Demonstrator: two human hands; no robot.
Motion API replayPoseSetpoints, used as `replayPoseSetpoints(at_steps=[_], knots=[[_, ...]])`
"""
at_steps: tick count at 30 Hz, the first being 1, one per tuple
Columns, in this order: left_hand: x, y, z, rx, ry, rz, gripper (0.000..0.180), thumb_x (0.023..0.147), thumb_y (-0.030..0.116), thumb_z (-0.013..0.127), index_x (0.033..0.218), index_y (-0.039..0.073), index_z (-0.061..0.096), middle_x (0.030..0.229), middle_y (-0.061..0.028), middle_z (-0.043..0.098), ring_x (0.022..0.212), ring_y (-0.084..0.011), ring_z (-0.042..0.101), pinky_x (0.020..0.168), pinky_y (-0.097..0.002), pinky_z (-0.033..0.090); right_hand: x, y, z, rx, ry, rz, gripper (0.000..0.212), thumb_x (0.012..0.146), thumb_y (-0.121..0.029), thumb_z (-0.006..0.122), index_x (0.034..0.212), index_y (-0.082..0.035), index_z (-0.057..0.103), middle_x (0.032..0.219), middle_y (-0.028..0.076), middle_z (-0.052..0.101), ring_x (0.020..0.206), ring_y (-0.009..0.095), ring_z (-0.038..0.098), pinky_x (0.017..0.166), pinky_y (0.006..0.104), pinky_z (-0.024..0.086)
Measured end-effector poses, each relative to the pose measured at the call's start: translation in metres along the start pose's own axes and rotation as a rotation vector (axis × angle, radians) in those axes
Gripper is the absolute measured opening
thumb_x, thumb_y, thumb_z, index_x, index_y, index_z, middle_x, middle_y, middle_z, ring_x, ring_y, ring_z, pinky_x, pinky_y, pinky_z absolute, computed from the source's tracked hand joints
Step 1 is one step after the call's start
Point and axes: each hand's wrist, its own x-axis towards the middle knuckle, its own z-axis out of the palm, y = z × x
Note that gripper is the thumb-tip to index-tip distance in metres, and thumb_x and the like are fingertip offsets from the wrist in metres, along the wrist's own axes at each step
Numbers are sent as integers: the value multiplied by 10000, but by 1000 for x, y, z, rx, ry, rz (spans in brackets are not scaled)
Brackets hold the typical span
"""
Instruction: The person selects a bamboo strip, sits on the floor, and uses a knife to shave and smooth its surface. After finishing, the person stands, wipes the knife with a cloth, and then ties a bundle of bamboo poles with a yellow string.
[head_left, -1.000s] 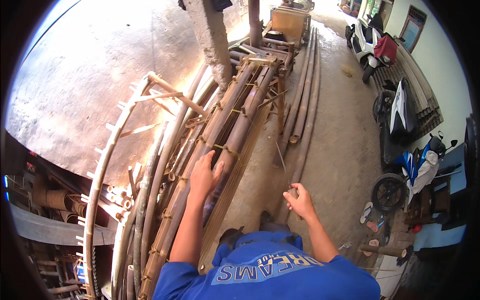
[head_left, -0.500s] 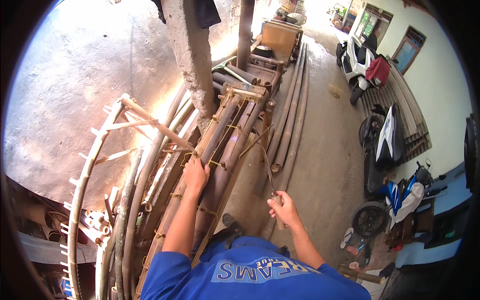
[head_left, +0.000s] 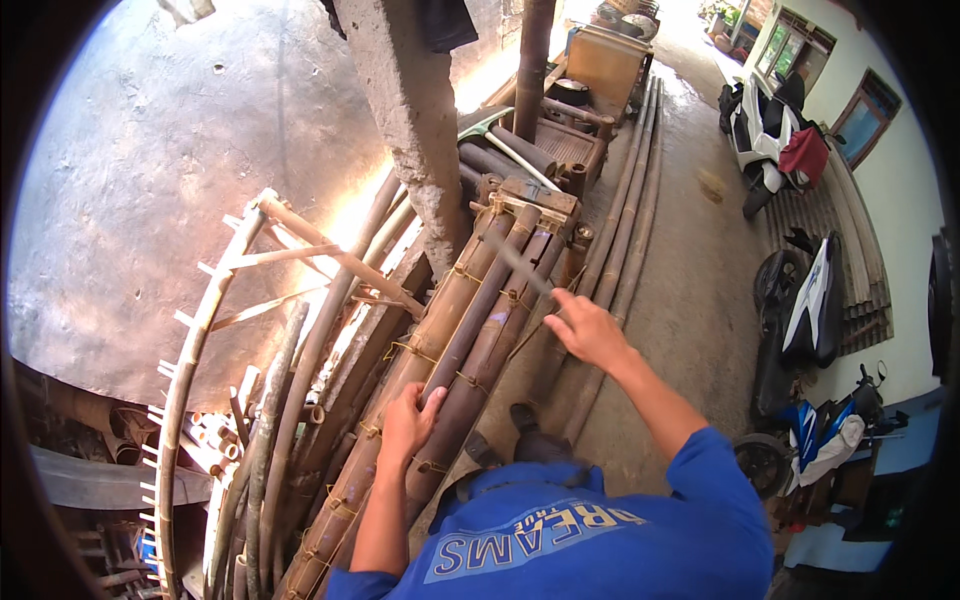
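Long brown bamboo poles [head_left: 440,305] lie side by side on a raised stand, bound across with yellow ties. My left hand [head_left: 406,424] is closed on a dark bamboo pole [head_left: 466,318] in this bundle, thumb toward the far end. Over the poles' right edge, my right hand [head_left: 588,330] grips a long-bladed knife [head_left: 522,268]. Its blade is smeared by motion and slants across the far part of the poles; the handle is hidden in my fist. Whether the blade touches the bamboo, I cannot tell.
A curved bamboo ladder-like frame [head_left: 180,380] and loose poles stand to the left, near a rough concrete pillar [head_left: 415,140]. More long poles [head_left: 625,190] lie on the floor at the right. Parked motorbikes [head_left: 765,150] line the right wall. A wooden cabinet [head_left: 603,65] stands at the back.
My right hand has swung the knife up and leftward over the poles. My left hand has shifted nearer to me along the bundle. The view has turned a little.
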Motion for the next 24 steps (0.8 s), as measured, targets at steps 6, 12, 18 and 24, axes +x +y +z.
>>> replayPoseSetpoints(at_steps=[6,12,18,24], knots=[[-14,5,-1,334,271,108,494,951,487,727,835,14,651,659,-214,637,623,-403,649,590,-473,490,56,48,-2,-273,-74,-442,464,1015,-477,590,1321,-128,609,860,150,668,682,358,707,574,450,582],[-8,11,-4,381,321,53,500,930,531,731,846,44,661,659,-234,630,644,-460,638,587,-518,488,54,16,-8,-151,-229,-433,450,1021,-497,569,1327,-169,603,805,145,664,743,335,729,573,441,594],[-20,-5,-9,352,319,63,493,923,521,742,820,46,658,641,-225,614,629,-446,632,579,-503,487,117,119,-38,-117,165,262,467,1046,-465,541,1353,-120,611,911,220,709,866,443,705,737,544,574],[-10,-1,-7,407,348,56,484,917,510,753,818,46,655,648,-218,619,623,-448,629,576,-500,486,55,38,-12,-80,-207,-170,491,1027,-519,546,1423,-233,590,908,185,672,803,401,707,689,504,597]])
